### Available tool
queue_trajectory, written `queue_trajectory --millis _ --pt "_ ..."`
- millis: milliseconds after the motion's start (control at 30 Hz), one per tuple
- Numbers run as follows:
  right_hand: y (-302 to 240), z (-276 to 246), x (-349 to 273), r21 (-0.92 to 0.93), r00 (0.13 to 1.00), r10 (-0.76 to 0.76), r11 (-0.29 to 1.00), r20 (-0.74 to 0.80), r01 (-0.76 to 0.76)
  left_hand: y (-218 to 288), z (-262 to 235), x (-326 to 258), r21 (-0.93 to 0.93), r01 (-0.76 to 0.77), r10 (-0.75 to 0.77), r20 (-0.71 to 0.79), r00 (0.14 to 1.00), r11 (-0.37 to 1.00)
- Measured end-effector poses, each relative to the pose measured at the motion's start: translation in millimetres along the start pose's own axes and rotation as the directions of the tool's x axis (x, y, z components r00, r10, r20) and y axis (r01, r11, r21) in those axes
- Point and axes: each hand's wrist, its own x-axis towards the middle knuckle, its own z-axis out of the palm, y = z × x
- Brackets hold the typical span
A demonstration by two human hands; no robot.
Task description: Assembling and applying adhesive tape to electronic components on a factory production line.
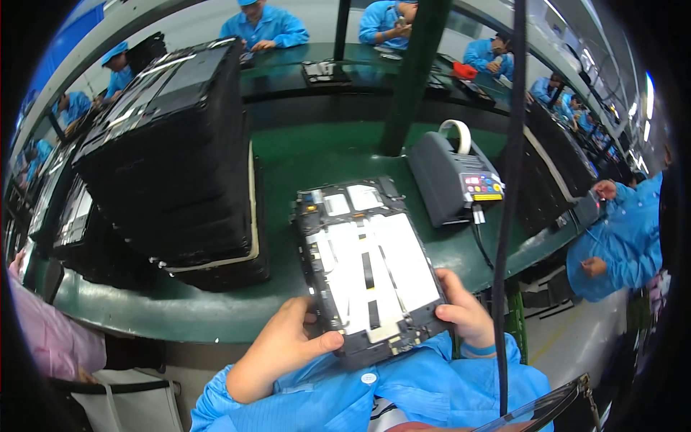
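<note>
Both my hands hold an opened tablet (403, 252) over the near edge of the green bench. Its inner side faces up, with large white battery panels, a black strip down the middle and small circuit parts along both ends. My left hand (288, 342) is closed on its lower left corner, the thumb lying on top and the other fingers partly hidden underneath. On the lower right edge, my right hand (464, 309) grips it, thumb over the rim. The tablet tilts slightly, its near end close to my blue smock.
A tall stack of black trays (165, 173) with flat panels on top stands at left. Beyond the tablet, a grey tape dispenser (450, 180) with a white roll sits on the green bench (302, 147). A black cable (509, 187) hangs at right, before a green post (417, 79). Co-workers surround the bench.
</note>
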Motion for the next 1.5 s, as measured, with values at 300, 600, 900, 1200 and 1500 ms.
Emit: queue_trajectory --millis 300,600,900,1200,1500 --pt "25 -13 42 0.105 0.988 -0.068 0.991 -0.141 0.083 -29 30 54 -0.203 -0.446 0.363 -0.343 0.866 0.872" --pt "6 -31 32 -0.001 0.853 -0.102 0.993 -0.511 0.118 -25 48 66 -0.508 -0.398 0.29 -0.281 0.915 0.764" --pt "10 -107 71 0.313 0.799 0.153 0.949 -0.581 0.046 -19 54 81 -0.435 -0.372 0.232 -0.341 0.911 0.82" --pt "-19 -62 55 -0.018 0.792 -0.242 0.96 -0.561 0.28 19 19 42 0.426 -0.674 0.794 -0.39 0.465 0.604" --pt "-80 16 42 -0.597 0.838 -0.443 0.593 0.319 0.541 93 37 61 0.304 -0.729 0.748 0.074 0.66 0.613"
